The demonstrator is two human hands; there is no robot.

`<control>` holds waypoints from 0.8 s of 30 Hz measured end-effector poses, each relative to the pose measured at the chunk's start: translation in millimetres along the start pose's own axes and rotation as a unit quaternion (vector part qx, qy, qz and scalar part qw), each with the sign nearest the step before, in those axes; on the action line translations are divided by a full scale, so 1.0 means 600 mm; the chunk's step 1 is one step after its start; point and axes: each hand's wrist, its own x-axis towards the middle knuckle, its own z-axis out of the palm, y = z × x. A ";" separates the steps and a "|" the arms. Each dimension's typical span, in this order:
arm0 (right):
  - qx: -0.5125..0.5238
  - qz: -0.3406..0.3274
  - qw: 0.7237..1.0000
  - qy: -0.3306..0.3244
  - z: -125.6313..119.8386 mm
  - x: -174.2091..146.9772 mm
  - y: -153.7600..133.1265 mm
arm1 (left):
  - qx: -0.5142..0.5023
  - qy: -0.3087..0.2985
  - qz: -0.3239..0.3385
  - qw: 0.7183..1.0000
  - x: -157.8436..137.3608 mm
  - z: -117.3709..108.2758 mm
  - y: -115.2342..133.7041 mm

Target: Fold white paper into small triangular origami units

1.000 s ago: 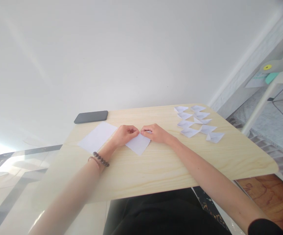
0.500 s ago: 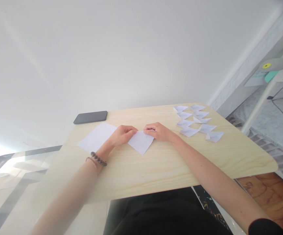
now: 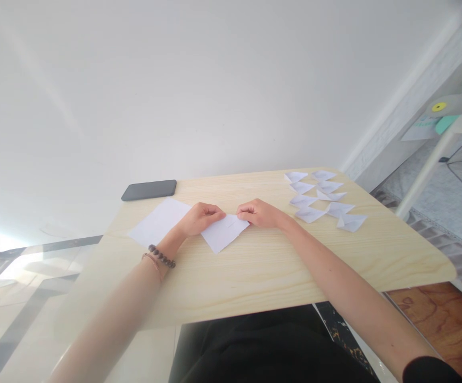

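A small white sheet of paper (image 3: 222, 234) is held between my two hands over the middle of the table, one corner pointing down toward me. My left hand (image 3: 204, 218) pinches its upper left edge between thumb and fingers. On the other side, my right hand (image 3: 260, 213) grips the upper right part near a corner. Fine lines show faintly on the paper's surface. Under and beside my left wrist lies a larger white paper (image 3: 161, 219), partly covered by that hand.
Several folded paper pieces (image 3: 310, 214) sit in two rows at the right of the wooden table (image 3: 231, 287). A dark phone (image 3: 149, 190) lies at the back left. Behind the table rises a white wall (image 3: 215, 90); a metal frame (image 3: 430, 165) stands at the right.
The small paper has turned between my hands, its lower corner swinging to the left. My right hand has shifted slightly to the right; both hands still grip the paper.
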 end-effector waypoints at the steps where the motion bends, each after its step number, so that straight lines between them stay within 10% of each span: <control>1: 0.006 0.007 1.000 -0.003 -0.003 -0.002 0.000 | -0.003 0.001 -0.006 1.000 -0.001 -0.001 0.001; 24: 0.012 -0.003 1.000 0.012 -0.010 -0.003 0.017 | 0.044 0.003 0.031 0.999 -0.005 -0.013 -0.001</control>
